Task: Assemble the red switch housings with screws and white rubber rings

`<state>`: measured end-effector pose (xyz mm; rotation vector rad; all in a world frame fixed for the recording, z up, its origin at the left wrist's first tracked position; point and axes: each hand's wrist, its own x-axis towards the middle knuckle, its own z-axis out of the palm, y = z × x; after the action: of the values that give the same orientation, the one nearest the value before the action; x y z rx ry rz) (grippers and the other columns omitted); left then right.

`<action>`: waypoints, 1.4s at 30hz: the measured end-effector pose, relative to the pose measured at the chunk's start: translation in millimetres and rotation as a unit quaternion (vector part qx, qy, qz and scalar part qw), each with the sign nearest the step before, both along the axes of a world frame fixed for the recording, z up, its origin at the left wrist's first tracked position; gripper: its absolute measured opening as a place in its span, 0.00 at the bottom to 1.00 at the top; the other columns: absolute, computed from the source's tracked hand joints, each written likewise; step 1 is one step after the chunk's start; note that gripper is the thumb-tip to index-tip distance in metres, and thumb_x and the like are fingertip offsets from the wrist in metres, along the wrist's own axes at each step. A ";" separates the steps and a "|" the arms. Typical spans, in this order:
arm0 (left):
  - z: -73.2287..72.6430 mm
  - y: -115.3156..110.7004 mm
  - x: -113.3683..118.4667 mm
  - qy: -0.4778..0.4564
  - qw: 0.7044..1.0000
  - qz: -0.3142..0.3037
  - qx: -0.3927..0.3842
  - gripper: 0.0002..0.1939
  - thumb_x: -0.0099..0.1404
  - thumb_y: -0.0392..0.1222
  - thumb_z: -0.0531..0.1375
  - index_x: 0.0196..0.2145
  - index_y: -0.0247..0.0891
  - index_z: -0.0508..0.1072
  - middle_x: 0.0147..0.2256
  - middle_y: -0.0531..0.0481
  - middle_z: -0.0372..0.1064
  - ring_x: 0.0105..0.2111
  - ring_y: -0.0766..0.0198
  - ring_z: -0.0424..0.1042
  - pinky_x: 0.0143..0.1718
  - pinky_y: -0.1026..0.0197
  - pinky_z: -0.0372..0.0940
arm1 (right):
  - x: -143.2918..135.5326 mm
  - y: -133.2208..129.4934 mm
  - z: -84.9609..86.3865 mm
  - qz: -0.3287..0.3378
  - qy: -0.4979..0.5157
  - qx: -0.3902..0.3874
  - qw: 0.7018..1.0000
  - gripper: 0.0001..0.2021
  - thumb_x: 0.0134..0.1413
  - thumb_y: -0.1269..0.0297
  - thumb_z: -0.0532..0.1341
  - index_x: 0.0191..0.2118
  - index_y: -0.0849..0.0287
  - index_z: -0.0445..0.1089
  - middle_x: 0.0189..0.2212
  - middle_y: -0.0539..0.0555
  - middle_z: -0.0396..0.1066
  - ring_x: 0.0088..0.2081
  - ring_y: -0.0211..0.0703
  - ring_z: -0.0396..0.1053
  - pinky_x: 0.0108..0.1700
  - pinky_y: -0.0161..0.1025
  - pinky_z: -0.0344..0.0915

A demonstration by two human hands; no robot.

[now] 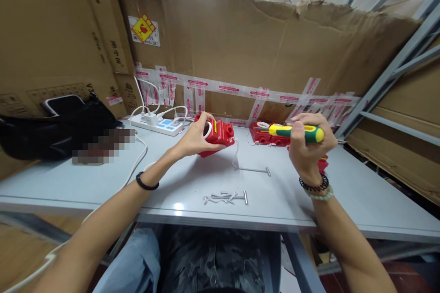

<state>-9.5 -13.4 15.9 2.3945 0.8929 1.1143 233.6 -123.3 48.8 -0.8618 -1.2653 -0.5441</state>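
Observation:
My left hand (195,137) grips a red box (220,132) with a round white-rimmed opening, tilted above the table. A white cord runs from the box toward a metal T-shaped rod (254,170) lying on the table. In my right hand (309,142) is a screwdriver (309,133) with a yellow and green handle, its shaft pointing left, apart from the held box. More red boxes (263,136) stand behind it near the cardboard. Close to the front edge lie another T-shaped rod (245,197), a white cord and small screws (224,192).
A white power strip (158,124) with plugs and cables sits at the back left. Beside it are a black bag (79,121) and a phone (64,104). Cardboard walls (223,41) enclose the back and left of the table (165,194); a metal rack (388,73) rises at right.

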 end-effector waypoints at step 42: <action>-12.7 -19.0 24.4 -0.064 0.995 0.034 0.062 0.35 0.43 0.52 0.70 0.42 0.41 0.56 0.39 0.51 0.64 0.36 0.60 0.67 0.39 0.58 0.61 | -16.5 25.4 -29.0 0.109 -0.278 -0.292 0.908 0.05 0.57 0.67 0.58 0.35 0.61 0.71 0.31 0.55 0.75 0.32 0.41 0.70 0.37 0.37 0.65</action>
<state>14.8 -32.4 3.2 2.3737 0.8907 1.3712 217.0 -97.9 19.8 -1.0755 -2.0876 -0.2240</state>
